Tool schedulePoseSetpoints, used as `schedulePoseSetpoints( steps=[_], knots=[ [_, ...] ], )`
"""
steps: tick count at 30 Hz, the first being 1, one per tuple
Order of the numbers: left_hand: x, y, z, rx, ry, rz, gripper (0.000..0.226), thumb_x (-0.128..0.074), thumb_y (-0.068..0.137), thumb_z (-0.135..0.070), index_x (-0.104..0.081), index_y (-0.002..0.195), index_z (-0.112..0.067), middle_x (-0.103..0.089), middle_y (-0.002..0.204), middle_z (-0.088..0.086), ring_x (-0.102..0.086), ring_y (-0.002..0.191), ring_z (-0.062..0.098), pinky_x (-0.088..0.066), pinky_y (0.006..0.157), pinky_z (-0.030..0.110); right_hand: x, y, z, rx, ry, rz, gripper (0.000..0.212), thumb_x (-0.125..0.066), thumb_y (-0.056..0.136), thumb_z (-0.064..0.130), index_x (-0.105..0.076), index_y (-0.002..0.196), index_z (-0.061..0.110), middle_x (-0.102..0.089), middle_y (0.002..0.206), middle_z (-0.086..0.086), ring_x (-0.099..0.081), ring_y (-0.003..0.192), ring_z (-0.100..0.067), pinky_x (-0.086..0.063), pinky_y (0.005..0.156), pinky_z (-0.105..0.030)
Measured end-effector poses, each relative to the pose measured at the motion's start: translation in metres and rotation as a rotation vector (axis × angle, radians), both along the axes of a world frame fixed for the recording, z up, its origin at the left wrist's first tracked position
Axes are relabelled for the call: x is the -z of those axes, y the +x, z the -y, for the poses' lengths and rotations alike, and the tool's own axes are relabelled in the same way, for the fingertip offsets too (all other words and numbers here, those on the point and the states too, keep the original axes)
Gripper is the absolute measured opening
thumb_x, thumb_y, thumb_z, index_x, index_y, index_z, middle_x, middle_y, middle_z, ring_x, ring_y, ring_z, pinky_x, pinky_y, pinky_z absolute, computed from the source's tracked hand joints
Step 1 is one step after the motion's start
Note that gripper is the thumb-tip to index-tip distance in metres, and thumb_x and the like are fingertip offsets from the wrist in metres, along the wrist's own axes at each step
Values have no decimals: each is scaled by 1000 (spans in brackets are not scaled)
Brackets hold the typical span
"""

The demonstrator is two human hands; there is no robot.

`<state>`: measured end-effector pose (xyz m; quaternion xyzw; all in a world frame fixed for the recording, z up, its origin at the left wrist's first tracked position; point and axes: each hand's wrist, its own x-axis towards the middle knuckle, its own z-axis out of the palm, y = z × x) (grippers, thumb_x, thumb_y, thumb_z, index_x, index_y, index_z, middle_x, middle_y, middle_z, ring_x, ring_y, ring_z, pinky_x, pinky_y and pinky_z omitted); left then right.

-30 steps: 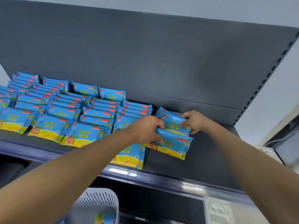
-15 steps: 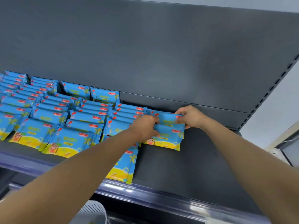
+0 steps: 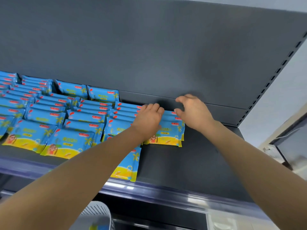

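A small stack of blue and yellow packs [image 3: 167,131] lies on the dark shelf [image 3: 191,163], at the right end of the rows. My left hand [image 3: 147,120] lies on the stack's left part, its fingers bent over the far edge. Just right of and above the stack, my right hand [image 3: 194,112] hovers with fingers loosely spread and holds nothing. One more pack [image 3: 127,166] lies near the shelf's front edge, partly under my left forearm.
Several rows of the same blue packs [image 3: 79,117] fill the shelf's left half. The back panel [image 3: 149,47] rises close behind. A slotted upright [image 3: 272,77] bounds the right side. A white basket [image 3: 99,211] sits below the front rail [image 3: 166,193].
Both hands pushed the stack back towards the rear of the shelf. My right hand then let go and lifted off it. My left hand stays on the stack.
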<state>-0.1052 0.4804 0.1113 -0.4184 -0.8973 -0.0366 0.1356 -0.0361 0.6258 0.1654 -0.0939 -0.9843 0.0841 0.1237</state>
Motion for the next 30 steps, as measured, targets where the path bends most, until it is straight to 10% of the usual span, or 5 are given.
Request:
schedulePoseSetpoints(
  steps=[5,20,30],
  knots=[
    [-48,18,55,46,269,-228,44,-80,62,-16,-60,98,-1,-58,95,17,-57,87,37,-38,82,40,-33,18,47,-51,226,-106,48,-54,92,32,-45,133,11,-46,133,-9,-39,125,-28,-35,100,-39],
    [-104,116,296,183,439,-484,48,-69,71,-23,-55,111,-1,-55,114,19,-44,101,33,-29,94,40,-68,128,280,-57,365,-592,45,-60,69,27,-61,107,2,-62,108,-16,-59,101,-39,-48,81,-44],
    [29,136,411,281,209,-208,55,-83,62,-17,-58,108,-1,-60,106,18,-41,101,28,-27,95,38,61,154,388,-149,255,-162,51,-78,67,21,-61,111,2,-62,110,-18,-59,105,-38,-47,86,-46]
  ],
)
